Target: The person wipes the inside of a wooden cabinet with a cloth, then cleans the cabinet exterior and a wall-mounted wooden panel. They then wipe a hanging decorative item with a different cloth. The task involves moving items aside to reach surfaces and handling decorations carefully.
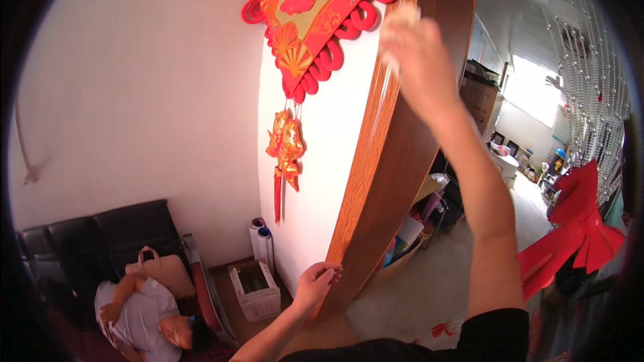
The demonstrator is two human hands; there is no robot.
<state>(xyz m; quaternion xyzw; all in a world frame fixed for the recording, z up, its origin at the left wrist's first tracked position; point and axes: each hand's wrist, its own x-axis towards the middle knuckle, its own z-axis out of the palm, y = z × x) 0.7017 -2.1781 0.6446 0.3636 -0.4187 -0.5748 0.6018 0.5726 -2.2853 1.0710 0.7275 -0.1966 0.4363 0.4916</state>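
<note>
My right hand (pixel 417 55) is raised high against the upper part of a wooden door frame (pixel 365 146), holding a pale cloth (pixel 406 14) against the wood; motion blurs both. Low down, my left hand (pixel 319 281) is beside the lower part of the same frame, its fingers curled and no object visible in it. Left of the cloth, a red and gold diamond-shaped hanging ornament (pixel 312 10) with looped cord edges is on the white wall. Golden fish pendants (pixel 287 143) and a red tassel (pixel 277 196) dangle beneath it.
A person (pixel 146 311) lies on a black sofa (pixel 126 226) at lower left, near a pink bag (pixel 168 271). An open cardboard box (pixel 259 301) and rolled sheets (pixel 262 244) stand by the wall. Bead strings (pixel 593 110) and a red bow (pixel 583 226) hang at right.
</note>
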